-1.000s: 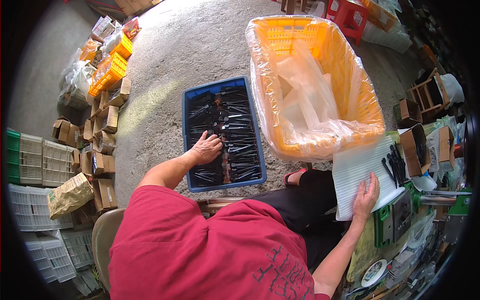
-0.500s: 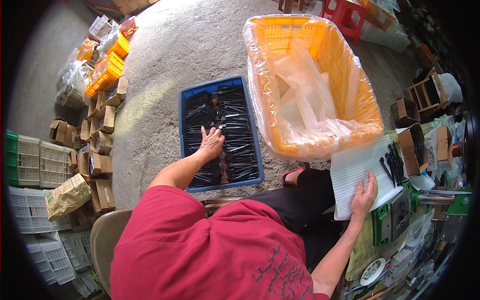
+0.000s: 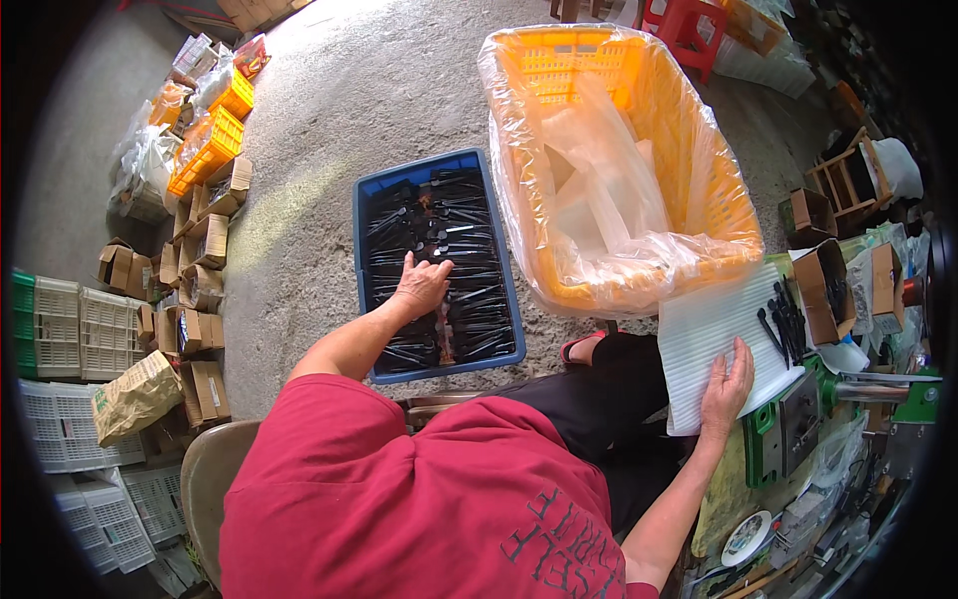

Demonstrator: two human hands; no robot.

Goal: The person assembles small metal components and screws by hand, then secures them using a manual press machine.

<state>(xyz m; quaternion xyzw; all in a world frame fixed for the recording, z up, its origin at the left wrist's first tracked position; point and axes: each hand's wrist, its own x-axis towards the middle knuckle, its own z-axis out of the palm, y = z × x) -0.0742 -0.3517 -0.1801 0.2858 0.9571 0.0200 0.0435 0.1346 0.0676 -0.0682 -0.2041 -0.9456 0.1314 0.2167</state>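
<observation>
Concrete floor (image 3: 309, 130); lined yellow crate (image 3: 619, 70), one o'clock; blue tray (image 3: 449, 368), twelve, seemingly for easy reach; foam sheet (image 3: 699, 339), two, perhaps steadied by right hand (image 3: 727, 387), fingers spread; left hand (image 3: 424, 284) at tray's black pieces (image 3: 481, 280), pinching: can't tell

Support 1: conc. floor (image 3: 309, 130), grey, rough. On it, L side: row of open cardbd. boxes (image 3: 207, 240), some stacked; nearer, stacked white slotted plastic crates (image 3: 105, 329). Upper R: red plastic stool (image 3: 694, 38). Blue plastic tub (image 3: 449, 370) & lrg. orange crate (image 3: 564, 68) stand over mid-floor; bases hidden, can't tell if directly on it.

Support 2: workbench (image 3: 717, 514), R side, yellowish-grn. top, cluttered. On it: white ribbed foam sheet (image 3: 694, 344); blk. rod-like parts (image 3: 788, 321) lying loose at sheet's R edge; open cardbd. carton (image 3: 824, 292); grn. metal machine base (image 3: 763, 444); white patterned plate (image 3: 746, 539), nr. lower end.
</observation>
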